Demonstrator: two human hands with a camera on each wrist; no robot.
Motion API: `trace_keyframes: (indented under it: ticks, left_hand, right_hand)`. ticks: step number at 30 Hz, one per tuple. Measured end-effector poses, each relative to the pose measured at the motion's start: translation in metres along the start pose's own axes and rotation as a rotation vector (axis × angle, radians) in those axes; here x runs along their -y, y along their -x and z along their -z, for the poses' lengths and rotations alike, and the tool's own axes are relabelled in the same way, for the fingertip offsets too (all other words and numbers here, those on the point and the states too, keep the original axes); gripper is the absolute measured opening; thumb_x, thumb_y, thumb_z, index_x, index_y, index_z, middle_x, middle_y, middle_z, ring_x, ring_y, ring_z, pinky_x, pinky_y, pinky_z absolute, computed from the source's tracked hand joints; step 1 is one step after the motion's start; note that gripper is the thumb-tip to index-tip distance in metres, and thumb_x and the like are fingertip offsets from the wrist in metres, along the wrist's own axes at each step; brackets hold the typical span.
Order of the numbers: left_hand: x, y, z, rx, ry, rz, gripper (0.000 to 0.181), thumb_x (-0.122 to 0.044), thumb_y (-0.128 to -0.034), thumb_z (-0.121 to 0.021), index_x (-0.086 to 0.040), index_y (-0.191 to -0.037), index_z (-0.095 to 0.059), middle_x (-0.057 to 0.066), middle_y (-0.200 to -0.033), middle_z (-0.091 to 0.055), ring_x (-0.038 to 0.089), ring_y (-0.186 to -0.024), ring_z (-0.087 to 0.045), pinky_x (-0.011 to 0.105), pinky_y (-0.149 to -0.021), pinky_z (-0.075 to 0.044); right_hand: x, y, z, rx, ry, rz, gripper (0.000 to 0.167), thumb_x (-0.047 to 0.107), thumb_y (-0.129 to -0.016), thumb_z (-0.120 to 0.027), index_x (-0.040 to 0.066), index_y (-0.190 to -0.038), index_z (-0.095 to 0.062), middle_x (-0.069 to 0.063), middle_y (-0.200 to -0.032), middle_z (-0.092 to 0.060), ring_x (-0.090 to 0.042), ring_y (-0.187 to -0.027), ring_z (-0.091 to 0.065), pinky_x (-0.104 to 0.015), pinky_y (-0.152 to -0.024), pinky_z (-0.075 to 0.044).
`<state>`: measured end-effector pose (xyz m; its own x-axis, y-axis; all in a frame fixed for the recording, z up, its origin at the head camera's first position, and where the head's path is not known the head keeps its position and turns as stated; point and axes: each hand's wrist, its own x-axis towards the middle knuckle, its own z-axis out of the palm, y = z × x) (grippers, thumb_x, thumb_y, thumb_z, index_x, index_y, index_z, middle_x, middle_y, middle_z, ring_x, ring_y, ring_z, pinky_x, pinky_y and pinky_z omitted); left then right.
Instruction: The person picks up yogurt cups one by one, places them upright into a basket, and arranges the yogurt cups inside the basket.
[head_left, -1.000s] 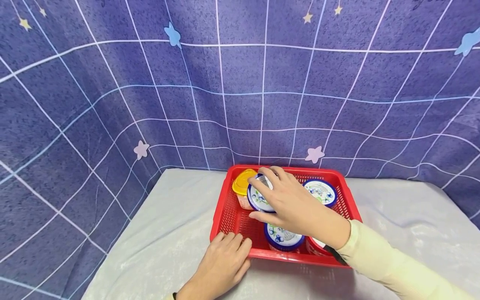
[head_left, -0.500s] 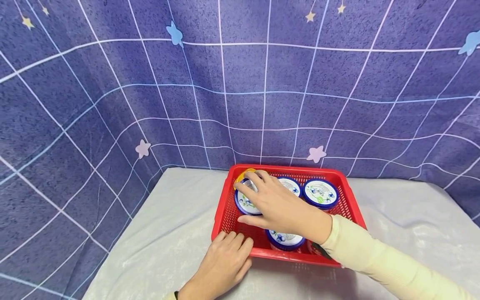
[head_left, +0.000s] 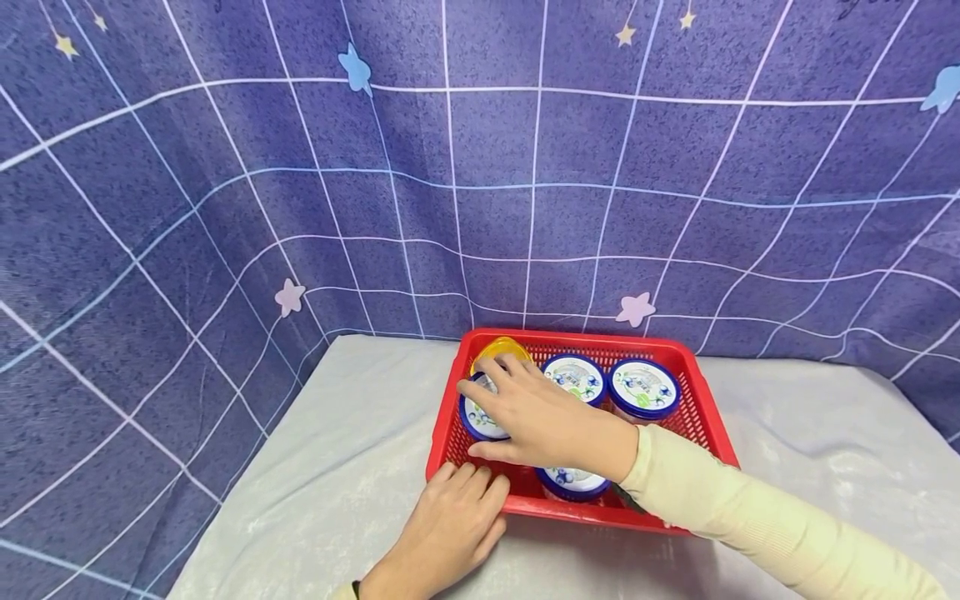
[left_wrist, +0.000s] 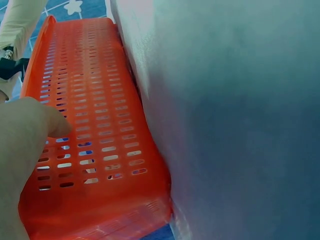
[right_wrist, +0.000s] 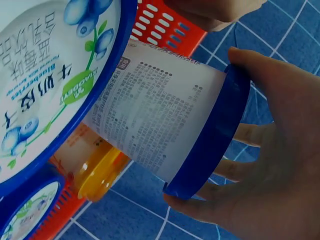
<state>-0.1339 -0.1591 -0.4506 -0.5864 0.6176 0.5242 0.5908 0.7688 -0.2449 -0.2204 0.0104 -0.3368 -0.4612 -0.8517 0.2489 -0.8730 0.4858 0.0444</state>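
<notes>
My right hand holds a white tub with a blue lid in the left part of a red plastic basket. In the right wrist view, thumb and fingers spread round the edge of this lid, and the tub's printed side shows. Whether its base touches the basket floor I cannot tell. My left hand grips the basket's near rim at the left corner, fingers over the edge; its thumb lies on the slotted outer wall in the left wrist view.
Behind the held tub stands a yellow-lidded jar. More blue-lidded tubs stand at the back middle, back right and front middle. A purple grid-patterned curtain hangs behind the grey cloth.
My right hand has moved left and slightly toward me with the tub, uncovering the back middle tub. The left hand has stayed on the rim.
</notes>
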Motion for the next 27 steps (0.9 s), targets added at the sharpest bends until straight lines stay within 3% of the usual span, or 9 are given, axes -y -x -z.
trace_keyframes:
  ticks: [9,13,17,21,27]
  left_hand:
    - [0.001,-0.001,0.002,-0.018,0.006,-0.015,0.024,-0.031,-0.0852,-0.057,-0.010,-0.098,-0.059,0.002,-0.089,-0.062,0.020,-0.084,-0.058,0.034,-0.069,-0.041]
    - [-0.001,-0.002,0.006,-0.003,0.009,-0.004,0.022,-0.030,-0.0865,-0.058,-0.008,-0.091,-0.058,0.002,-0.085,-0.060,0.020,-0.080,-0.057,0.033,-0.069,-0.039]
    - [-0.006,-0.005,0.016,0.090,0.020,0.015,0.025,-0.032,-0.0879,-0.063,-0.008,-0.094,-0.060,0.003,-0.088,-0.062,0.019,-0.084,-0.059,0.034,-0.075,-0.041]
    - [-0.011,-0.008,0.031,0.172,-0.017,0.007,0.035,-0.036,-0.0873,-0.067,-0.006,-0.105,-0.063,0.005,-0.095,-0.065,0.021,-0.092,-0.061,0.037,-0.083,-0.044]
    - [-0.019,-0.009,0.055,0.150,-0.120,-0.059,0.046,-0.043,-0.0870,-0.064,-0.005,-0.112,-0.066,0.008,-0.101,-0.067,0.022,-0.094,-0.062,0.036,-0.082,-0.050]
  right_hand:
    - [0.006,-0.005,-0.007,0.057,0.023,0.014,0.069,0.055,-0.091,-0.062,0.015,-0.145,-0.046,-0.015,-0.142,-0.048,-0.035,-0.129,-0.047,-0.054,-0.105,-0.041]
    - [0.007,-0.008,-0.010,0.089,0.020,0.028,0.066,0.054,-0.091,-0.061,0.020,-0.146,-0.047,-0.014,-0.141,-0.048,-0.035,-0.128,-0.047,-0.055,-0.104,-0.042]
    - [0.007,-0.008,-0.012,0.114,0.004,0.040,0.062,0.055,-0.092,-0.060,0.027,-0.147,-0.048,-0.013,-0.141,-0.047,-0.034,-0.128,-0.047,-0.055,-0.104,-0.042]
    - [0.007,-0.008,-0.015,0.131,0.007,0.038,0.061,0.055,-0.092,-0.060,0.026,-0.146,-0.050,-0.013,-0.140,-0.048,-0.033,-0.126,-0.049,-0.054,-0.103,-0.043]
    - [0.011,-0.008,-0.022,0.188,0.068,0.035,0.065,0.053,-0.091,-0.063,0.023,-0.147,-0.047,-0.015,-0.143,-0.047,-0.036,-0.130,-0.049,-0.049,-0.105,-0.043]
